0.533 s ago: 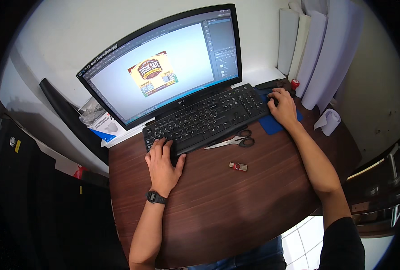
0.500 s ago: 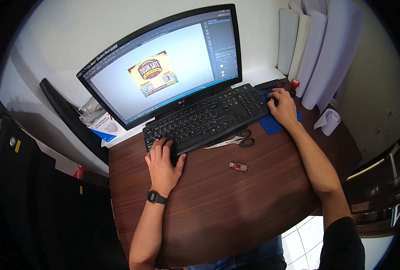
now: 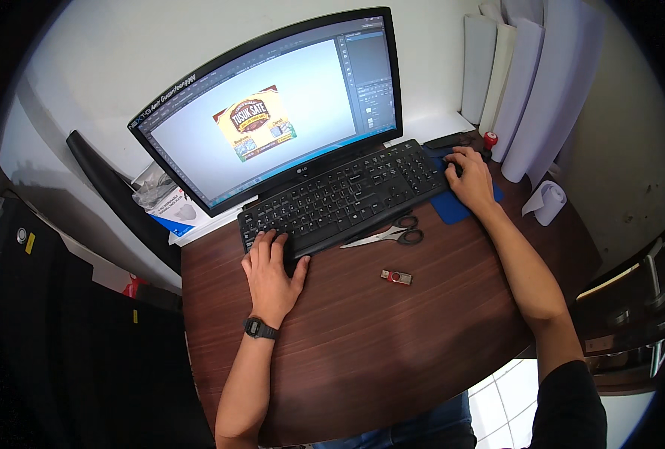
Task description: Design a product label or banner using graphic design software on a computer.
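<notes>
My left hand [image 3: 271,278] rests open at the lower left corner of the black keyboard [image 3: 340,196], fingertips on its keys and thumb by its front edge. My right hand [image 3: 470,178] curls over a dark computer mouse [image 3: 457,169] that is mostly hidden beneath the fingers. Under the mouse lies a blue mouse pad [image 3: 452,209]. Behind the keyboard stands a monitor [image 3: 317,90], showing a yellow, red and brown label design on a white canvas in an editing program.
Black-handled scissors [image 3: 398,234] lie before the keyboard, and a red and silver USB stick [image 3: 398,278] sits nearer me on the brown desk [image 3: 362,337]. Large paper rolls [image 3: 546,90], a red-topped stamp [image 3: 490,141] and a small paper roll [image 3: 548,202] stand at right.
</notes>
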`<state>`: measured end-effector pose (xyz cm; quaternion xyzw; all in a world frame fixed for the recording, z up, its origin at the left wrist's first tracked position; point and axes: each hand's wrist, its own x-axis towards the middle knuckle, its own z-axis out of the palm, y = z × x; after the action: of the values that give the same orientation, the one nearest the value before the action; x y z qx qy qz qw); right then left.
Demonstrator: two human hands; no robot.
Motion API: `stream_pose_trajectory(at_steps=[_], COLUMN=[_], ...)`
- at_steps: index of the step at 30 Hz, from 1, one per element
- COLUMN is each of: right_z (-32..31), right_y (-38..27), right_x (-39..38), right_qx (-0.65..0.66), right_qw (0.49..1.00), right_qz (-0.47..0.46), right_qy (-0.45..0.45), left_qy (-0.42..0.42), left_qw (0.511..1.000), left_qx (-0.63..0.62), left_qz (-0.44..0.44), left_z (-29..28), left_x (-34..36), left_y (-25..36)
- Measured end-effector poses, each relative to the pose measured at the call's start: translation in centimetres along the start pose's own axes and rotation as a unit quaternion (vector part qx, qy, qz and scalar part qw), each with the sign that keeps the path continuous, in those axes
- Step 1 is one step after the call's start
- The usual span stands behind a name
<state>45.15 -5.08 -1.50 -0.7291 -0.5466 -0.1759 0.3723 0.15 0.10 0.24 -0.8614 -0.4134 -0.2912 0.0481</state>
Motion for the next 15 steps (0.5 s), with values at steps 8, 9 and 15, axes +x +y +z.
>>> stream_pose_trajectory(at_steps=[8, 9, 15], right_z=[-0.10, -0.08, -0.08], right_y=[-0.18, -0.16, -0.10], right_x=[-0.07, -0.08, -0.02], right_qx=[-0.001, -0.002, -0.001], right_qw=[1.000, 1.000, 1.000], right_qz=[0.007, 0.007, 0.008], right_qy=[-0.008, -0.008, -0.005], left_qy=[0.000, 0.000, 0.008], left_qw=[1.000, 1.000, 1.000], left_qx=[-0.002, -0.002, -0.003], left_qz=[0.001, 0.001, 0.009], left_z=[-0.07, -0.07, 0.00], left_x=[-0.04, -0.03, 0.00], left_y=[0.06, 0.03, 0.07])
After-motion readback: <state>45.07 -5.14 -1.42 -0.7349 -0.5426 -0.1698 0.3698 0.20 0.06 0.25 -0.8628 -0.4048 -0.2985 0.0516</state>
